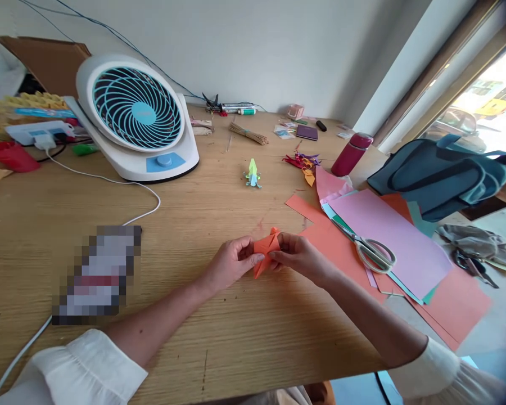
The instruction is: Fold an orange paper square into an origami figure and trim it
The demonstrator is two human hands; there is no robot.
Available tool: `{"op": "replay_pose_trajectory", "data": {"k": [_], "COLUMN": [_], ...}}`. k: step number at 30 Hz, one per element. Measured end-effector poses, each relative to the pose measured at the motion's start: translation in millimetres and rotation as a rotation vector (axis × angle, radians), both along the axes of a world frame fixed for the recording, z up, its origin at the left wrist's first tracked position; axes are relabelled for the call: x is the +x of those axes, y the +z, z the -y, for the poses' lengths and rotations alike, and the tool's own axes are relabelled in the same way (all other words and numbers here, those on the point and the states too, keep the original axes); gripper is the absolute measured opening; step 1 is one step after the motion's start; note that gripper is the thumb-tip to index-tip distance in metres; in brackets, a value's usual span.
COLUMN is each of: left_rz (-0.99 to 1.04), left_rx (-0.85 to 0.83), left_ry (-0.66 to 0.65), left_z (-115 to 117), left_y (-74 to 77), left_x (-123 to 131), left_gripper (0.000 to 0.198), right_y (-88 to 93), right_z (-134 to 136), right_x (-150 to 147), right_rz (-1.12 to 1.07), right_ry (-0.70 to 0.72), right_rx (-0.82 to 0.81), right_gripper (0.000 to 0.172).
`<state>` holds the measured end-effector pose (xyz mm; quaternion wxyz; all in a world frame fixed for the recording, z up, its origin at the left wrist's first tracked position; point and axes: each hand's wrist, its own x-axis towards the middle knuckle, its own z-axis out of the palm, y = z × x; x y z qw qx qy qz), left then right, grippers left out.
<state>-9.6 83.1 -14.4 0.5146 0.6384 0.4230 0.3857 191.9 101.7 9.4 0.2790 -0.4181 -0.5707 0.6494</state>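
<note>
Orange paper (261,246), seemingly mid-fold.
Left hand (231,262) (9 o'clock), right hand (302,256) (3 o'clock) pinch it; next move likely needs firm creasing.

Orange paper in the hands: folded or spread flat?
Folded: the orange paper shows creases and pointed ends between the left hand and right hand.

Folded pc (261,246) matt ppr; tbl (202,211) grained wd.

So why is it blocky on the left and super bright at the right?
In the head view, coarse squares cover the dark-edged rectangular thing; in the head view, daylight partly washes out the brown-framed opening; in the head view, the dark-red cylindrical bottle leans, probably lens distortion, but the folded orange paper looks fairly clear.
</note>
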Motion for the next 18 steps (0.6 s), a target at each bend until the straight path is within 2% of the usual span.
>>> {"op": "replay_pose_trajectory", "data": {"k": [3, 5, 9, 13, 18], "left_rz": [-0.042, -0.116, -0.191, -0.168, -0.239], "left_rx": [-0.002, 0.002, 0.028, 0.015, 0.065], "left_ry": [0.047, 0.032, -0.019, -0.031, -0.033], "left_z": [-4.1, -7.4, -12.5, -12.2, -6.8], "left_y": [6.0, 9.7, 11.9, 8.7, 8.7], "left_x": [4.0, 8.5, 18.0, 21.1, 19.5], "left_gripper": [0.025, 0.026, 0.032, 0.030, 0.034], "right_y": [-3.5, -6.3, -11.7, -14.3, -15.8], "right_z": [-6.8, -8.3, -7.3, -6.5, -5.5], "right_x": [-1.5, -0.4, 5.5, 10.5, 11.8], "right_rz": [-0.022, -0.030, -0.054, -0.010, -0.052], "right_ry": [0.063, 0.058, -0.072, -0.233, -0.325], "right_rx": [-0.045, -0.015, 0.122, 0.243, 0.207], "right_gripper": [0.045, 0.045, 0.037, 0.042, 0.040]}}
